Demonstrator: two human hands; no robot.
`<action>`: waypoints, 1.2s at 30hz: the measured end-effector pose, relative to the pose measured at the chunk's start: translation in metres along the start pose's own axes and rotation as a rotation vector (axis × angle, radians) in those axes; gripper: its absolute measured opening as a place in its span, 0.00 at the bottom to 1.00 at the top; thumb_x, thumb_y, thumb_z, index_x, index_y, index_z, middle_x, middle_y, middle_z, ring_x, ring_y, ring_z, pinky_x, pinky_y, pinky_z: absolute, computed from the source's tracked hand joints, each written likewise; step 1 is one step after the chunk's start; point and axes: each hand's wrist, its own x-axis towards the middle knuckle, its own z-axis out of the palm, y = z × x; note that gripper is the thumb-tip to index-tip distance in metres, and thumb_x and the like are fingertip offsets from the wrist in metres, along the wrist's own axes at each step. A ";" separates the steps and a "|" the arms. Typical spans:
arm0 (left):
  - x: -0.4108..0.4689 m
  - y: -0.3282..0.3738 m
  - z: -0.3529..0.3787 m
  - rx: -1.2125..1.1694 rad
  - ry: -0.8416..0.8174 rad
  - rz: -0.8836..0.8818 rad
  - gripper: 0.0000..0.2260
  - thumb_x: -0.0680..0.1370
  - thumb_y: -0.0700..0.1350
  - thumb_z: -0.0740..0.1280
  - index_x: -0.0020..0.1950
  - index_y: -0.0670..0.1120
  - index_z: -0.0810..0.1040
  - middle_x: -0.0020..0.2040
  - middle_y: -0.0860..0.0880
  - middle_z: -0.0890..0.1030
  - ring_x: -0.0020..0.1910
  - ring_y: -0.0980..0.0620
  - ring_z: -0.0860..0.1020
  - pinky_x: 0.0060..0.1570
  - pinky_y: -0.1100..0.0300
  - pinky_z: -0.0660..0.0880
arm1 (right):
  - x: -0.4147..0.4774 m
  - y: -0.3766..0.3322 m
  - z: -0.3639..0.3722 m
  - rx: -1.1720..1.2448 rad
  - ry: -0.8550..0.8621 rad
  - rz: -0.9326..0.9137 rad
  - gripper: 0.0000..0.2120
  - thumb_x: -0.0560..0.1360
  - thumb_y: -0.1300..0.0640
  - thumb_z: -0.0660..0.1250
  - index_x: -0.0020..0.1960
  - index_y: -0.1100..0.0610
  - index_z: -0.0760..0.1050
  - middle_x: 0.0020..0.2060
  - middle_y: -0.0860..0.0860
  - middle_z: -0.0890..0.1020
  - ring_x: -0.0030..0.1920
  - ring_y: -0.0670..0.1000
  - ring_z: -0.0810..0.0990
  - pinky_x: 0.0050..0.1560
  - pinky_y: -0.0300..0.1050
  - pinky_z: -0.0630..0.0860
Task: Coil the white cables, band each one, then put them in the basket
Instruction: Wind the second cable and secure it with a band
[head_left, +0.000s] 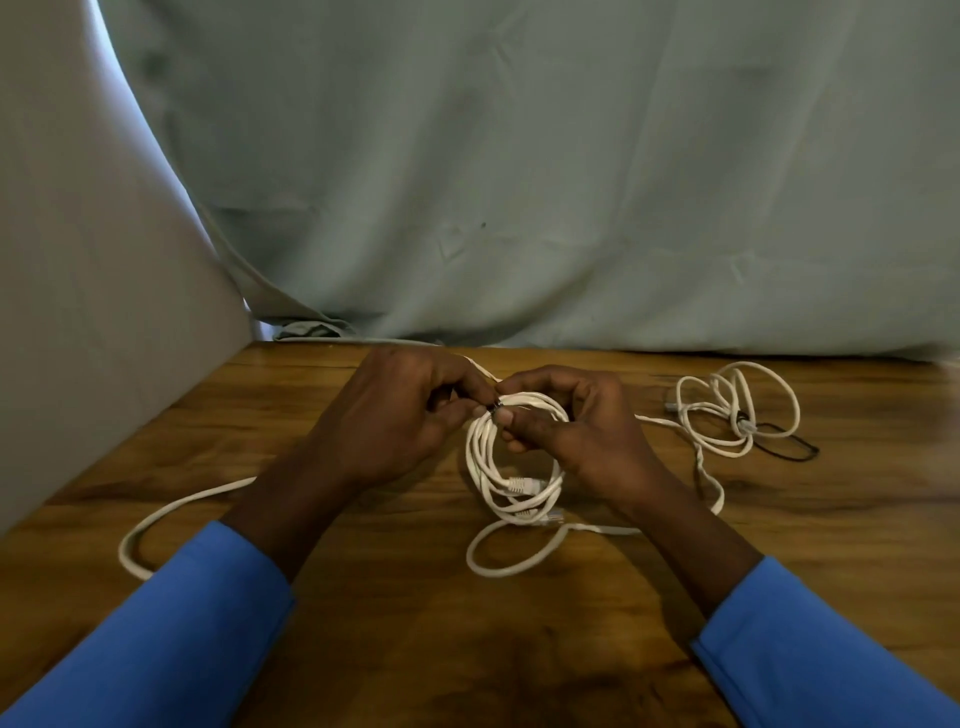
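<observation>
Together both hands pinch coiled cable.

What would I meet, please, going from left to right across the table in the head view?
loose white cable loop → left hand → held coil of white cable → right hand → second white coil, lying on the table

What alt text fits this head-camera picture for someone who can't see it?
A person's left hand and right hand hold a coiled white cable over a wooden table, pinching a dark band at its top. Another loosely looped white cable lies farther right.
</observation>
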 end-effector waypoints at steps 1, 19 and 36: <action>0.000 -0.001 0.000 -0.021 -0.003 -0.009 0.08 0.75 0.42 0.77 0.50 0.55 0.87 0.38 0.60 0.82 0.37 0.55 0.80 0.35 0.67 0.72 | 0.000 0.000 0.000 -0.002 0.005 -0.003 0.10 0.72 0.67 0.76 0.53 0.62 0.84 0.43 0.56 0.88 0.39 0.52 0.86 0.39 0.44 0.84; -0.003 -0.017 -0.005 -0.696 -0.168 -0.330 0.08 0.70 0.30 0.76 0.48 0.34 0.84 0.43 0.49 0.87 0.43 0.59 0.84 0.44 0.66 0.78 | -0.007 -0.004 0.006 -0.051 -0.041 -0.107 0.11 0.71 0.66 0.77 0.53 0.61 0.84 0.44 0.56 0.88 0.42 0.54 0.87 0.42 0.44 0.83; -0.011 -0.024 -0.005 -0.983 -0.330 -0.682 0.15 0.65 0.33 0.78 0.49 0.41 0.80 0.43 0.38 0.82 0.37 0.49 0.81 0.34 0.60 0.79 | -0.005 -0.001 0.008 -0.234 -0.158 -0.208 0.11 0.71 0.65 0.79 0.53 0.60 0.85 0.48 0.49 0.88 0.48 0.49 0.87 0.50 0.42 0.81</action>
